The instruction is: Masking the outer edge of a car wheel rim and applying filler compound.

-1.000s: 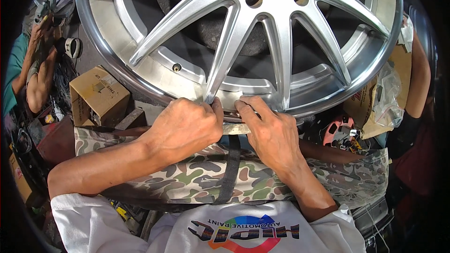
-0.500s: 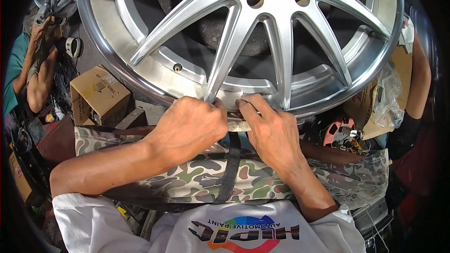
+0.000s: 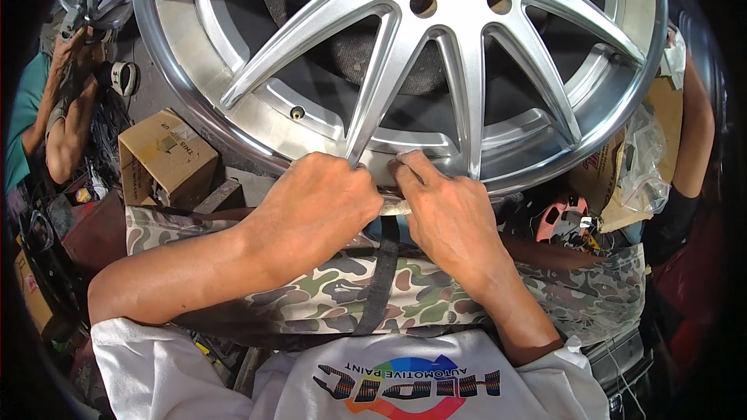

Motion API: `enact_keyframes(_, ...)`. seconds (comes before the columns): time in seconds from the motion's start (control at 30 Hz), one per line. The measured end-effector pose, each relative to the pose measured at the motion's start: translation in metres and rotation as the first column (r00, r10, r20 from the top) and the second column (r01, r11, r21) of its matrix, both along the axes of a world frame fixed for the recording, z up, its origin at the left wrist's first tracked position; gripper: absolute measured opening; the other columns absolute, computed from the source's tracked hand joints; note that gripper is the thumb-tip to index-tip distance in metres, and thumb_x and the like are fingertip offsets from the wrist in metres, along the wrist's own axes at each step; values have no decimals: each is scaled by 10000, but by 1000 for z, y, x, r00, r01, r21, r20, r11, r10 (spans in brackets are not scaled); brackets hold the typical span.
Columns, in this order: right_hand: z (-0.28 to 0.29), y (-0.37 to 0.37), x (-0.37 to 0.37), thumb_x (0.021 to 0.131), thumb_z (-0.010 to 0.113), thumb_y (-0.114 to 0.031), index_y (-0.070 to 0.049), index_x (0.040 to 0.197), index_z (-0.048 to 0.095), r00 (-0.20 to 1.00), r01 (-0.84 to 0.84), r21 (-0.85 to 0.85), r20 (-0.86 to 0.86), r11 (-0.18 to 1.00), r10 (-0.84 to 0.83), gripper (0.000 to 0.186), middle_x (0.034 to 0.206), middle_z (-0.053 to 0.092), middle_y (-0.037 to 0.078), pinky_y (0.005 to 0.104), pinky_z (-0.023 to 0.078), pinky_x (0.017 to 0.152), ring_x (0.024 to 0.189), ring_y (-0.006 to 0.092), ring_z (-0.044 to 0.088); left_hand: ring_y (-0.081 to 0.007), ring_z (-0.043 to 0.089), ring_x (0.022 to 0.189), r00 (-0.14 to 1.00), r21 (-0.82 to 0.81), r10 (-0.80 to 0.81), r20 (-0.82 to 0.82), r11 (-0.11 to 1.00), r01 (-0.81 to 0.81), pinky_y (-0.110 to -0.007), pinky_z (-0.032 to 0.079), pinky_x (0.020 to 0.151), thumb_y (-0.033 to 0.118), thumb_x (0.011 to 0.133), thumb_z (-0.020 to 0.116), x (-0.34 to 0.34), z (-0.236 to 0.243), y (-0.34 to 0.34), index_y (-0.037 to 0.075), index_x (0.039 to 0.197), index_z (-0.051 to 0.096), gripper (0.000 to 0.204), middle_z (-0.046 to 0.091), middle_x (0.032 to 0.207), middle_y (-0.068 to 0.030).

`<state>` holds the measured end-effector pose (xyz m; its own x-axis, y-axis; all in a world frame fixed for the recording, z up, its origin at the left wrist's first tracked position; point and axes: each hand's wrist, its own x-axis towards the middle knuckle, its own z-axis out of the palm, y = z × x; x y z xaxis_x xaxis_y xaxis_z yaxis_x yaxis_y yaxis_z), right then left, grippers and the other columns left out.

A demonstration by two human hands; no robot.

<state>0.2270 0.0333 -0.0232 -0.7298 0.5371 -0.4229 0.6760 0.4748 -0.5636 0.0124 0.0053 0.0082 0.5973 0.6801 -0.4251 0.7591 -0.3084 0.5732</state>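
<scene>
A large silver alloy wheel (image 3: 405, 54) with slender spokes rests tilted against the person's lap, its lower rim pressed to a camouflage-patterned apron (image 3: 436, 295). Both hands sit side by side at that lower rim, at the foot of one spoke. The left hand (image 3: 315, 210) is curled into a closed grip, knuckles up, its fingertips tucked against the spoke's base; what it pinches is hidden beneath the fingers. The right hand (image 3: 447, 214) presses its fingers flat on the rim lip, closed over a thin pale strip (image 3: 393, 206), perhaps abrasive paper or tape, that peeks out between the two hands. Compared with a second ago, the hands have shifted only slightly along the rim, the right fingers creeping a touch toward the spoke, while the wheel has kept its place; the work seems to be dwelling on this one small patch. To the left lies a cardboard box (image 3: 167, 159), and farther left another person's arm (image 3: 58, 120) is busy with something. At the right, a second person's forearm (image 3: 692, 132) hangs beside plastic wrapping (image 3: 642, 167).
</scene>
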Motion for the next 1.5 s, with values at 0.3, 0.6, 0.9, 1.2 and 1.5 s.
enact_keyframes(0.3, 32, 14, 23, 842, 751, -34, -6, 1144, 691, 967, 182, -86, -164, 980, -194, 309, 1158, 663, 124, 445, 614, 755, 819, 342, 766, -320, 757, 771, 989, -35, -110, -101, 994, 107, -427, 598, 640, 30, 784, 715, -2, 26, 18, -73, 1159, 727, 389, 696, 1124, -227)
enact_keyframes(0.6, 60, 34, 62, 1010, 716, -131, 13, 1021, 745, 779, 509, 26, -440, 860, -447, 148, 962, 643, 137, 326, 519, 604, 749, 193, 648, -342, 761, 732, 960, -53, -118, -252, 993, 108, -412, 630, 661, -34, 774, 648, 28, -2, -21, -207, 1299, 582, 557, 549, 1409, -415)
enact_keyframes(0.9, 34, -19, 56, 905, 838, -89, -5, 1160, 785, 759, 477, 63, -532, 877, -375, 274, 1020, 713, 134, 329, 550, 692, 798, 229, 690, -382, 749, 796, 990, -63, -107, 87, 992, 112, -454, 605, 688, -3, 845, 607, 33, 49, -49, -221, 1345, 559, 547, 622, 1224, -391)
enact_keyframes(1.2, -12, -41, 22, 869, 786, -22, -58, 1264, 759, 803, 287, -6, -543, 958, -244, 397, 1153, 737, 104, 427, 545, 881, 1024, 313, 697, -306, 731, 880, 980, -56, -169, -108, 985, 164, -405, 573, 742, 88, 869, 657, 61, 84, -62, -114, 1242, 683, 425, 713, 939, -188)
enact_keyframes(1.5, -22, -49, 12, 854, 833, -23, -72, 1177, 803, 831, 325, 219, -530, 920, -167, 329, 1081, 776, 64, 392, 507, 830, 957, 268, 692, -277, 711, 926, 965, 29, -189, -184, 980, 197, -383, 551, 798, 128, 874, 667, 63, 100, -69, -101, 1193, 711, 395, 730, 954, -170)
